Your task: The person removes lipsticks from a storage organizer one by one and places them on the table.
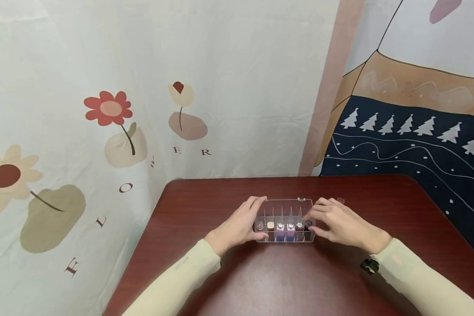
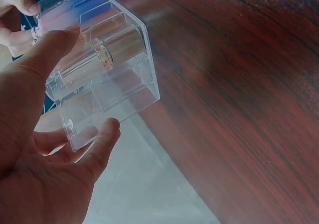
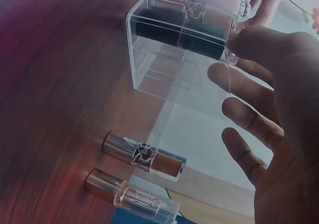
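A clear divided lipstick organizer stands on the table, with several lip tubes in its front row. Two of them are purple-blue tubes; a dark tube fills the right-end slot. My left hand grips the organizer's left end, thumb along the front and fingers at the back. At the other end is my right hand, its thumb tip right at the dark tube's top and its other fingers spread behind. The back row shows bare dividers.
Beyond the organizer's right end, two lip gloss tubes stand on the table: one with a silver ornamental collar, one lettered tube. The reddish-brown table meets a printed curtain at its back edge.
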### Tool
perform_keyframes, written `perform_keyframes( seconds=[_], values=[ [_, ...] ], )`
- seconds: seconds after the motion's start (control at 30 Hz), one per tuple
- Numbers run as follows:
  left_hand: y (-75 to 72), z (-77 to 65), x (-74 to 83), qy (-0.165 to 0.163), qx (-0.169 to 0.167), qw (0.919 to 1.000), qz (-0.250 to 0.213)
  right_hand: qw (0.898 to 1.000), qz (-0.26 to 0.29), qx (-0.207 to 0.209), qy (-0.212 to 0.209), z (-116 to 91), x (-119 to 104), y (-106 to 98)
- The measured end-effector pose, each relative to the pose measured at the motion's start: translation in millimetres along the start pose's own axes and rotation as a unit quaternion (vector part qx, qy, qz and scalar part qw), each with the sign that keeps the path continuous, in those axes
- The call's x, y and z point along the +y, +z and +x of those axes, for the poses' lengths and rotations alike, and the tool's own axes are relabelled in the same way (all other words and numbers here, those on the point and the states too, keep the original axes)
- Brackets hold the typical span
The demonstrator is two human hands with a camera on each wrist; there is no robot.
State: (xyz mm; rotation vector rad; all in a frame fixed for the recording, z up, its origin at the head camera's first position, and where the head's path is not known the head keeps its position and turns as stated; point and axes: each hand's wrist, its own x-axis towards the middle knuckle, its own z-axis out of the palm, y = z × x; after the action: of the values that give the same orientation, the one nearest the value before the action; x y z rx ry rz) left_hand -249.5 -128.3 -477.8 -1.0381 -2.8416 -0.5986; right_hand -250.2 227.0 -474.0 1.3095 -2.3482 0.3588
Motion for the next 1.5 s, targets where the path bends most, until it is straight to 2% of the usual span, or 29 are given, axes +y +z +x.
perform_keyframes(
  seconds=[0.33, 0.83, 1.2, 1.5],
  values=[
    [-0.7, 0.7, 1.5, -0.005, -0.005, 1.0, -0.001, 1.0, -0.001, -0.002, 0.011, -2.9, -1.3, 0.5],
    [0.2, 1.2, -0.1, -0.004, -0.004, 1.0, 0.0, 1.0, -0.001, 0.016, 0.014, -3.3, -2.8, -4.2],
    [1.2, -2.1, 3.8, -0.017, -0.011, 0.9998, 0.001, 0.998, 0.014, 0.013, 0.053, -7.8, -7.4, -4.7],
    [0.4, -0.1, 4.2, -0.015, -0.004, 0.9999, 0.005, 0.997, 0.029, 0.029, 0.063, -7.7, -6.5, -9.5]
  ],
)
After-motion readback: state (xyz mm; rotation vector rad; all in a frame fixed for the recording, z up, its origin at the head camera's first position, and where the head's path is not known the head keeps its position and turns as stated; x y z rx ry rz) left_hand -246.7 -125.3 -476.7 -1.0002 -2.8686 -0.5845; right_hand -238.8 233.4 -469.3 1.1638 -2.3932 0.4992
